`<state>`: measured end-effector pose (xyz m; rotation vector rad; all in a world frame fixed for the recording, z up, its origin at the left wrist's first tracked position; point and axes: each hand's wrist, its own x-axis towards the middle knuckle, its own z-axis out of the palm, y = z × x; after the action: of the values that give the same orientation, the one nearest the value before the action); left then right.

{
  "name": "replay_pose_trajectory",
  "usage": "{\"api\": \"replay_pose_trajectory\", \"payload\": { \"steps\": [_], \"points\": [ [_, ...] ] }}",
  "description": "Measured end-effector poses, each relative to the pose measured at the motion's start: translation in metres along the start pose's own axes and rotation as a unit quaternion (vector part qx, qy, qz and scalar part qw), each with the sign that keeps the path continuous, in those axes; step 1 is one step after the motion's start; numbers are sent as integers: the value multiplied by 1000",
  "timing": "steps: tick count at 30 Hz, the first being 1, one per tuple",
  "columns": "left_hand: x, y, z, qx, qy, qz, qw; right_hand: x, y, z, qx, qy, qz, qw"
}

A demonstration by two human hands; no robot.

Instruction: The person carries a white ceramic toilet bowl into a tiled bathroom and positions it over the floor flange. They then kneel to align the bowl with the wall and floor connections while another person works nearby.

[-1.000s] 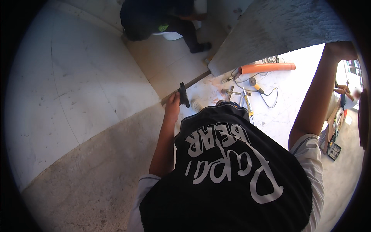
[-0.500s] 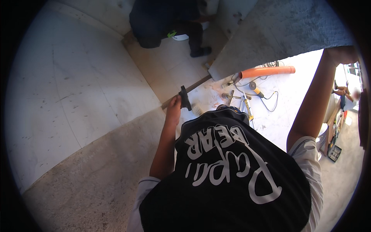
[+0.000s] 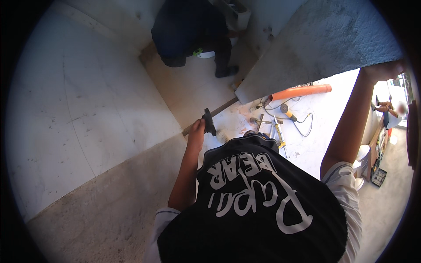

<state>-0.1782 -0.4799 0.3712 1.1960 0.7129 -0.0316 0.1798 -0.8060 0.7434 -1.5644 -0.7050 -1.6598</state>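
My left hand (image 3: pixel 196 132) is closed around a black hand tool (image 3: pixel 209 122) with a long flat head, the exact kind of which I cannot tell. It holds the tool upright in front of a doorway's sill strip (image 3: pixel 226 106), beside the end of the white wall. Stretched out to the far right, my right hand (image 3: pixel 384 72) is closed at the edge of a rough grey wall (image 3: pixel 315 48). Its fingertips are partly hidden.
A person in dark clothes (image 3: pixel 193 33) crouches in the small tiled room. An orange pipe (image 3: pixel 300 92), an angle grinder (image 3: pixel 288 112) with a cord and a caulking gun (image 3: pixel 279 133) lie on the floor. Further right are another person (image 3: pixel 391 110) and a toolbox (image 3: pixel 378 177).
The view has tipped up slightly, so the scene sits lower in the picture. Both hands keep their holds, and the black tool stays by the doorway.
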Motion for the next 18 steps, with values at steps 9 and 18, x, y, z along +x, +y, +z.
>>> {"api": "replay_pose_trajectory", "payload": {
  "steps": [9, 18],
  "points": [
    [10, 53, 7, -65, -8, 27, 997, 16, 6, -3, -180, -12, -91, 979],
    [29, 95, -17, 29, 46, -2, 999, -147, -198, 51, 217, -510, 232, 799]
  ]
}}
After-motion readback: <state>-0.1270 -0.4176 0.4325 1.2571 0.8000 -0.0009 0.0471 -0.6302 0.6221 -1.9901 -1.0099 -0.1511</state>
